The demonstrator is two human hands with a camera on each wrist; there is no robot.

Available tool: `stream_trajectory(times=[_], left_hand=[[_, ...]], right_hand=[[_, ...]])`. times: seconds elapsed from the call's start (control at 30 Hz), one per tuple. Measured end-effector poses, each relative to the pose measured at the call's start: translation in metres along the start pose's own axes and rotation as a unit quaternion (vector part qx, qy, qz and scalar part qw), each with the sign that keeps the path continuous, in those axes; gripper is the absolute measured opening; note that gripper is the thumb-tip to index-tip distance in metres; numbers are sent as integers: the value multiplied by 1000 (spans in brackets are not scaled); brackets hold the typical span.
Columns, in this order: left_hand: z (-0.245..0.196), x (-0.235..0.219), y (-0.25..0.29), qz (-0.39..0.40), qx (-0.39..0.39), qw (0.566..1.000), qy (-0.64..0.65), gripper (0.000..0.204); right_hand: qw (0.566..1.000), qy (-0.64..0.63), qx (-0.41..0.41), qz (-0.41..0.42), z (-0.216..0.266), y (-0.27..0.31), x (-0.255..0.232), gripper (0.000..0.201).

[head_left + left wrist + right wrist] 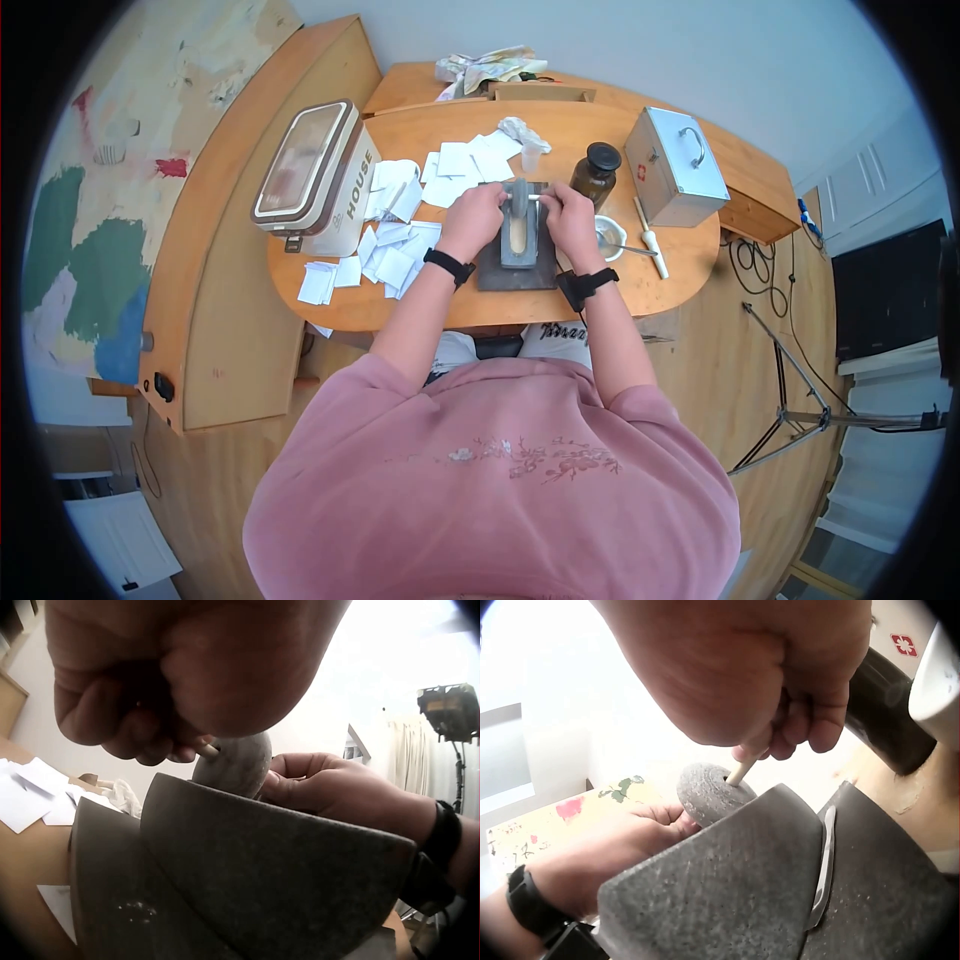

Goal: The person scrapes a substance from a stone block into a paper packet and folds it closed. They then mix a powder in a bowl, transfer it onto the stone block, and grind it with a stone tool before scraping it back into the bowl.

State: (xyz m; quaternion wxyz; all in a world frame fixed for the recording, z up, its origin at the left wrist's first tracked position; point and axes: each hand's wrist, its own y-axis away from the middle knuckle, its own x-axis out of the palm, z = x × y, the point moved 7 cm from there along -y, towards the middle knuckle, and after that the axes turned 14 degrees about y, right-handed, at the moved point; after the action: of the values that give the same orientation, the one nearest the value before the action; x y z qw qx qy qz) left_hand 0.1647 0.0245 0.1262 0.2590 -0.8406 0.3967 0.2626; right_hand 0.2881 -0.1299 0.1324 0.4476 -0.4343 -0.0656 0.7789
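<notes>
- At the middle of the wooden surface (pixel 650 298), near the edge closest to the person, a long grey stone trough (pixel 705 877) stands on a dark flat board (pixel 488 276).
- Inside the trough, toward its far end, a grey stone wheel (pixel 518 203) stands on edge; a pale rod (pixel 739 775) passes through its centre and juts out on both sides.
- The left hand (pixel 473 220) grips the rod at the left of the wheel, fingers curled around it.
- The right hand (pixel 569 222) grips the rod at the right, its fingers also curled.
- Pale tan material (pixel 518 238) shows along the trough's hollow on the near side of the wheel.
- A slim metal tool (pixel 825 866) lies on the board along the trough's right side.
- To the right are a brown jar (pixel 593 180) with a black lid, a white bowl (pixel 612 257) with a metal handle leaning out, a white pestle (pixel 652 241) and a silver case (pixel 682 165).
- To the left, white papers (pixel 468 163) lie scattered beside a lidded container (pixel 338 225) marked HOUSE.
- Each wrist wears a black band (pixel 450 266).
</notes>
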Motion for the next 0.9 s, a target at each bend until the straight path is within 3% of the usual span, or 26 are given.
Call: stream_trajectory(times=[0.2,0.27,0.43,0.73,0.9], left_hand=[[-2,6,58,4,-23,1000,6,19],[0,4,49,-6,-17,1000,0,18],[2,0,5,-30,4,999,-17,18],[12,1,62,-19,-42,999,-12,17],[18,-4,21,-30,-25,999,-18,15]], right_hand=[[1000,-10,16,14,7,43,-8,7],[999,3,29,44,6,40,-3,7],[1000,6,6,24,0,-9,4,8],[998,14,-32,47,19,33,2,8],[999,-9,-18,46,11,-6,12,9]])
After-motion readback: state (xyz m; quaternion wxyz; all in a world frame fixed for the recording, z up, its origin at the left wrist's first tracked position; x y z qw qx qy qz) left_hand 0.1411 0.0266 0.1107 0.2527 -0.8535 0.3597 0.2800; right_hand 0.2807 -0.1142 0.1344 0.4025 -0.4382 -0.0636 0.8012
